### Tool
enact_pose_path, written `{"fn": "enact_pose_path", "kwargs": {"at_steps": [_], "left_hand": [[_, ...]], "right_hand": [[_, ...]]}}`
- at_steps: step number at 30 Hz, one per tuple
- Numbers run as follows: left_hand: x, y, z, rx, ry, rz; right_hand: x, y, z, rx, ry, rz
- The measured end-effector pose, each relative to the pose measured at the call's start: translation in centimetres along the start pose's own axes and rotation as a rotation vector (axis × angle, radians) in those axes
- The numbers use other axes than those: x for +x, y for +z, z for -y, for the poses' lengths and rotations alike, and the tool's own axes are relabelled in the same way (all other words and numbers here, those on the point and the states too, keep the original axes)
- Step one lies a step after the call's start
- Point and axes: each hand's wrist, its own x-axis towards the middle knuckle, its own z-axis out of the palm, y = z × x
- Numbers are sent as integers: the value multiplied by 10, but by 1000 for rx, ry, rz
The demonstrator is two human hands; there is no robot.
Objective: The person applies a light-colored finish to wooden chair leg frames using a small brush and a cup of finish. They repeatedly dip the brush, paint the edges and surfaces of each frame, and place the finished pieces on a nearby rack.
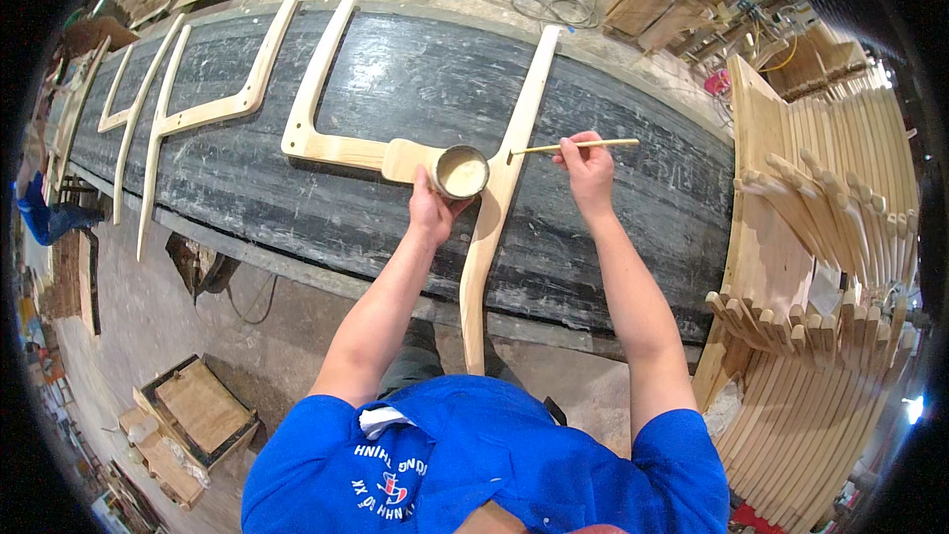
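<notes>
My left hand [435, 210] is wrapped round a small round pot [462, 172] with pale, cream-coloured paste or liquid in it. The pot is held over the joint between a curved wooden chair leg [494, 206] and a wooden crosspiece [348, 150]. Between the fingers of my right hand [588, 170] is a thin wooden stick [613, 143], held nearly level. Its left tip meets the leg at a dark slot [509, 158]. Whether the tip has bristles is too small to tell.
Similar wooden frames [213, 112] lie to the left on the long dark table [633, 227]. Stacked curved wooden parts [840, 208] stand at the right. A wooden box [203, 405] sits on the floor at lower left. Another person [49, 213] is at the far left.
</notes>
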Motion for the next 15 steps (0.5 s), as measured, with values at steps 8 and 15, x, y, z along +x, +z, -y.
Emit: {"fn": "enact_pose_path", "kwargs": {"at_steps": [8, 15], "left_hand": [[-28, -61, -25, 17, 73, -33], [-41, -81, -30, 19, 83, -119]], "right_hand": [[17, 27, -16, -492, -200, 235], [15, 44, -29, -547, -262, 367]]}}
